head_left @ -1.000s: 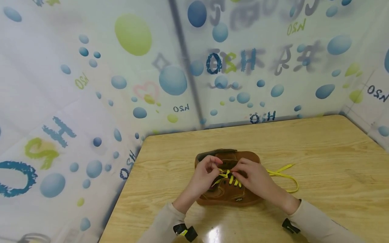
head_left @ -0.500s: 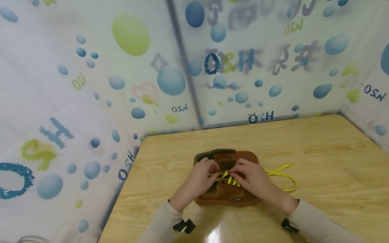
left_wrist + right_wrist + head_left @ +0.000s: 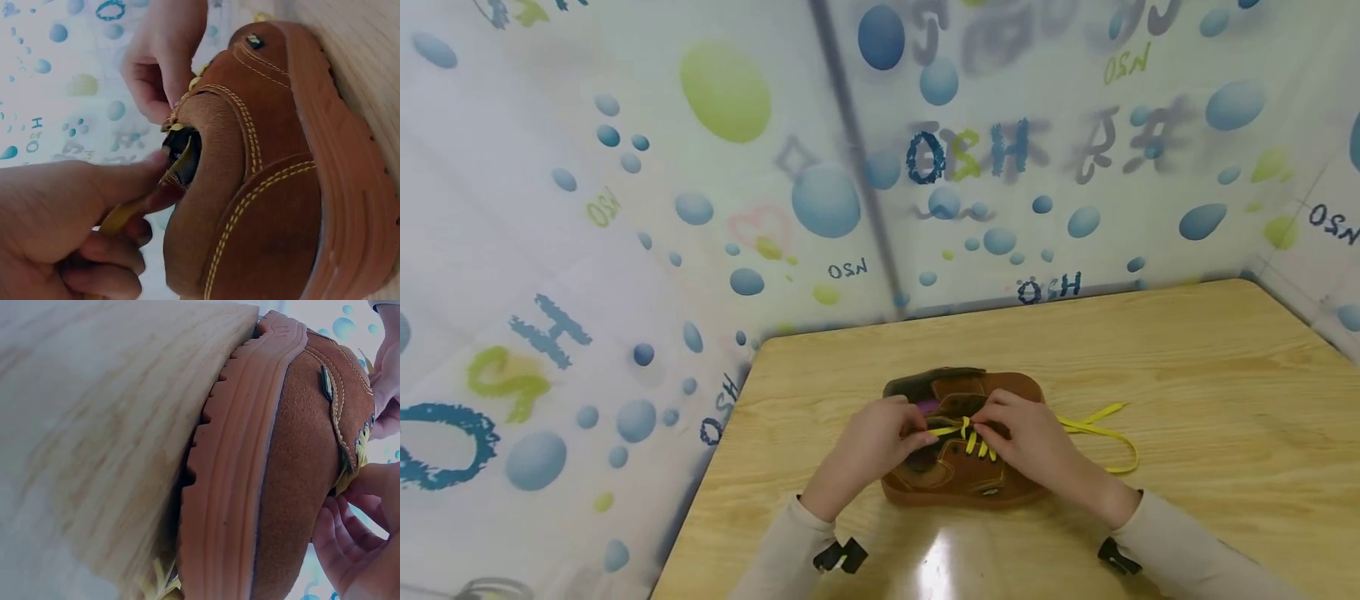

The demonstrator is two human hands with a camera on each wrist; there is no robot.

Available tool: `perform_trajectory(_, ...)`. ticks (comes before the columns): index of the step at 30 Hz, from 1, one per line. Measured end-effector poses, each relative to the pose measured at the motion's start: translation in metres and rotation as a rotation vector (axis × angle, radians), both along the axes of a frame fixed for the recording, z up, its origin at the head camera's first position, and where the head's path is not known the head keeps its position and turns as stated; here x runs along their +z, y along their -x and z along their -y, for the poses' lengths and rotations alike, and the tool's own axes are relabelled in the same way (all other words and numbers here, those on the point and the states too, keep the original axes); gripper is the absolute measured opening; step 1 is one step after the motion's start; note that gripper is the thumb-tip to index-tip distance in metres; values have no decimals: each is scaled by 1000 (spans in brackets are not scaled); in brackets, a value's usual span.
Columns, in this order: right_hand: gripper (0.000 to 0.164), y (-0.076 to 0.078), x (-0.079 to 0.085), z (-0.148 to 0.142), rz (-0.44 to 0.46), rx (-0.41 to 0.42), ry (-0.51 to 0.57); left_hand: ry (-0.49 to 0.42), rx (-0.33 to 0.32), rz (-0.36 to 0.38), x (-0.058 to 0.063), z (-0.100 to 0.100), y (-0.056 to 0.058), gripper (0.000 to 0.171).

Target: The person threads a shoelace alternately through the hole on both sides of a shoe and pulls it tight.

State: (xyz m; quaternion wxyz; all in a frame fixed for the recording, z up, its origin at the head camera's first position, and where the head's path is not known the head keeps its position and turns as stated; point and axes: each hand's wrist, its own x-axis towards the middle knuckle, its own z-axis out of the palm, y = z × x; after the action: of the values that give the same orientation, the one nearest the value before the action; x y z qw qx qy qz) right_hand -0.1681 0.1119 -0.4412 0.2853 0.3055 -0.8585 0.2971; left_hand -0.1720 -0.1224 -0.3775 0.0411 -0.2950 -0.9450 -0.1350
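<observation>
A brown leather shoe (image 3: 977, 482) with a thick sole stands on the table, its toe to the right in the head view. My left hand (image 3: 871, 450) pinches a yellow shoelace (image 3: 946, 431) between thumb and fingers over the shoe's opening; the lace runs taut to a crossing at the eyelets. In the left wrist view the strap-like lace (image 3: 125, 214) passes through that hand's grip. My right hand (image 3: 1037, 437) pinches at the yellow lacing over the tongue, fingertips right at the crossing. The right wrist view shows its thumb and fingers (image 3: 369, 481) beside the lowest lacing.
The light wooden table (image 3: 1187, 358) carries the shoe near its middle. A loose loop of yellow lace (image 3: 1133, 454) lies on it, right of the toe. Behind stands a bubble-patterned curtain (image 3: 1000, 200). Purple material (image 3: 929, 407) shows inside the shoe.
My left hand has drawn back left, pulling a longer straight stretch of yellow lace out from the crossing. The right hand and the shoe have stayed about where they were.
</observation>
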Motion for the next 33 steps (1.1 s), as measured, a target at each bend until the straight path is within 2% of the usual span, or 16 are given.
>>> perform_trajectory(3, 5, 0, 2, 1, 0, -15, -22, 57, -121, 7, 2, 4, -1, 21)
perform_trajectory(6, 5, 0, 3, 2, 5, -25, -55, 13, -287, 12, 9, 14, -5, 20)
perform_trajectory(8, 7, 0, 4, 3, 9, -33, -75, -42, -365, 26, 17, 23, -8, 18)
perform_trajectory(11, 9, -1, 4, 1, 7, -44, -74, -128, -415, 56, 23, 30, -10, 19)
perform_trajectory(13, 10, -1, 3, 0, 6, -53, -66, -183, -428, 84, 22, 28, -9, 22)
perform_trajectory(16, 10, -1, 4, -1, 10, -65, -67, -319, -468, 179, 15, 23, -7, 27)
perform_trajectory(19, 8, -1, 4, 0, 41, -72, -90, -515, -547, 339, 11, 21, -6, 28)
perform_trajectory(22, 4, -2, 5, 2, 81, -72, -98, -627, -608, 506, 10, 22, -7, 30)
perform_trajectory(23, 4, -2, 5, 2, 94, -71, -95, -650, -605, 546, 11, 23, -8, 31)
perform_trajectory(27, 3, -4, 8, 2, 108, -85, -85, -680, -534, 603, 17, 25, -8, 37)
perform_trajectory(29, 4, -6, 9, 2, 112, -96, -90, -689, -517, 599, 20, 26, -8, 39)
perform_trajectory(33, 8, -13, 12, 3, 145, -106, -80, -692, -519, 626, 21, 27, -10, 31)
